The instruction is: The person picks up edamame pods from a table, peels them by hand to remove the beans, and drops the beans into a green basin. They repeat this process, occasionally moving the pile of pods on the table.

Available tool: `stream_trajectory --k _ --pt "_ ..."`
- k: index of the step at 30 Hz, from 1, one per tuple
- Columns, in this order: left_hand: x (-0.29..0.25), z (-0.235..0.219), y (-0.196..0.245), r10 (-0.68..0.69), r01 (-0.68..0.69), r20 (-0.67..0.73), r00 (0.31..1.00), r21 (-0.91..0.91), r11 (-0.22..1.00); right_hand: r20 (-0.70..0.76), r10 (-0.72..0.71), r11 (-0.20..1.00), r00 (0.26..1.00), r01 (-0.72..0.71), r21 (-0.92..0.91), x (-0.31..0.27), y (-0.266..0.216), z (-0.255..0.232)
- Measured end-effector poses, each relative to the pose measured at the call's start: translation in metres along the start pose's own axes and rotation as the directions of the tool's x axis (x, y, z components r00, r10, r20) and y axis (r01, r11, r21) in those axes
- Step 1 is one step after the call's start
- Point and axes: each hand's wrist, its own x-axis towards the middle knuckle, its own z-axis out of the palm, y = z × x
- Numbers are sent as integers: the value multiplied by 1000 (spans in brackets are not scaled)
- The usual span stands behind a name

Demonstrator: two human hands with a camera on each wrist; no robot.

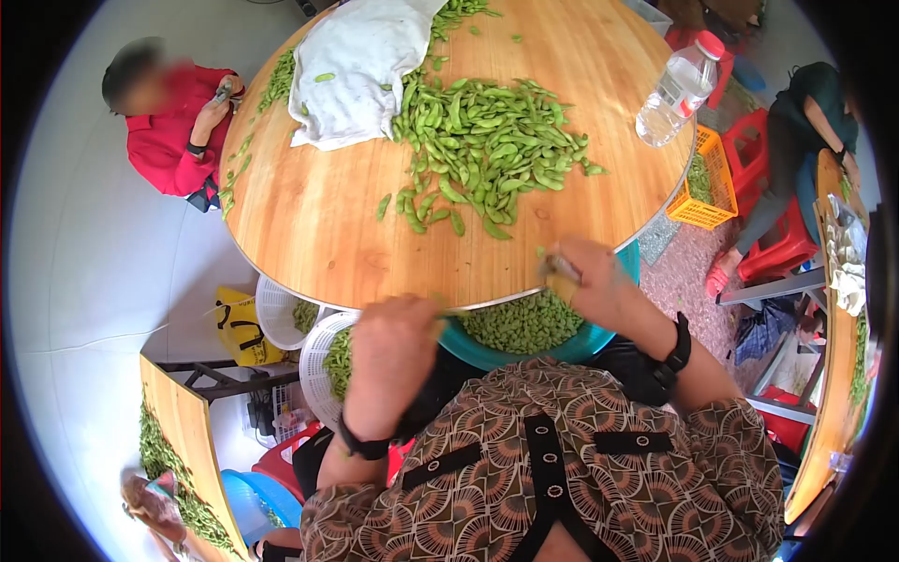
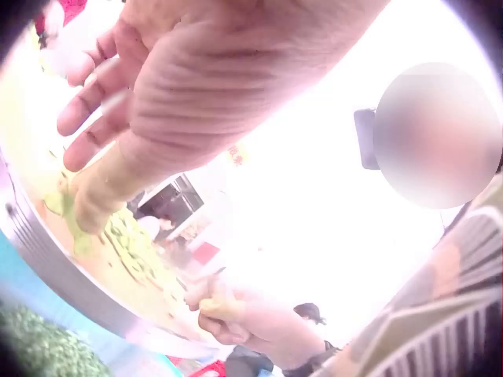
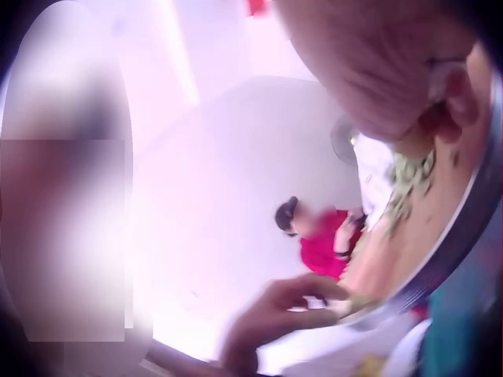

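Observation:
My left hand [image 1: 391, 337] is at the near edge of the round wooden table [image 1: 318, 234]. Its thumb and fingers pinch a blurred green soybean pod [image 2: 75, 216], and the hand in the right wrist view [image 3: 275, 314] reaches the table rim. The right hand [image 1: 592, 281] is curled over the same edge further right, gripping a small grey tool [image 1: 562, 266] whose kind I cannot tell. Something yellowish covers its thumb [image 2: 220, 308]. Beyond both hands lies a loose heap of green soybean pods [image 1: 492, 140]. Under the rim, a teal basin [image 1: 468, 354] holds many trimmed pods.
White perforated baskets [image 1: 318, 375] with pods stand below the left hand. A white cloth [image 1: 351, 75] covers part of the heap, and a water bottle [image 1: 674, 94] stands at the right. An orange crate [image 1: 698, 214] is on the floor. A person in red [image 1: 173, 140] sits across the table.

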Motion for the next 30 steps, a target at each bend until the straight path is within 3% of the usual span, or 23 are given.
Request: stream_trajectory --k 1,4,6,7,9,10,11,12,16,19,21,22,23,24,25,27,28,30 --pt "-1 -13 -5 -18 19 -9 1000 145 989 -1 -3 1000 1000 3 1 7 9 2" --pt "11 -5 -7 -21 36 -142 990 105 994 -99 -131 982 986 116 -150 21 24 12" --pt "32 25 -10 187 -230 -255 949 -149 962 133 -94 978 987 117 -175 18 18 17" --pt "46 37 -7 191 -234 -260 947 -149 961 130 -96 976 987 119 -180 15 15 17" --pt "71 56 -1 350 -394 -252 902 -152 907 313 -111 985 943 145 -89 9 7 9" --pt "76 60 -2 354 -401 -259 899 -156 903 310 -106 985 945 143 -99 8 0 0" --pt "81 63 -2 372 -398 -196 907 -113 911 399 102 989 911 -135 56 8 -11 -12" --pt "85 64 -1 385 -395 -132 914 -68 916 511 275 893 815 -414 179 7 -15 -20" --pt "89 64 -1 402 -407 -97 910 -37 913 462 285 843 840 -449 296 -2 -13 -22" --pt "89 65 -3 405 -404 -92 910 26 914 515 352 747 781 -566 349 -1 -15 -19" --pt "85 67 -2 215 -279 -203 955 -381 882 468 375 526 800 -599 604 0 -14 -11" --pt "81 65 0 215 -278 -202 956 -377 883 469 372 525 801 -598 606 1 -15 -10" --pt "76 60 3 39 -104 -103 994 -755 647 461 331 522 823 -567 637 1 -15 -8" --pt "70 58 6 -81 84 65 995 -963 256 452 291 517 843 -536 668 2 -16 -6" --pt "66 60 7 -83 88 68 994 -963 256 455 291 514 842 -539 668 3 -18 -3" --pt "59 65 8 -56 54 48 997 -993 106 440 262 556 859 -507 658 5 -23 0" --pt "57 64 10 -56 54 49 997 -993 105 440 263 556 859 -507 658 5 -21 3" --pt "52 59 14 -72 -59 -113 991 -849 525 390 245 454 888 -460 763 6 -16 9"
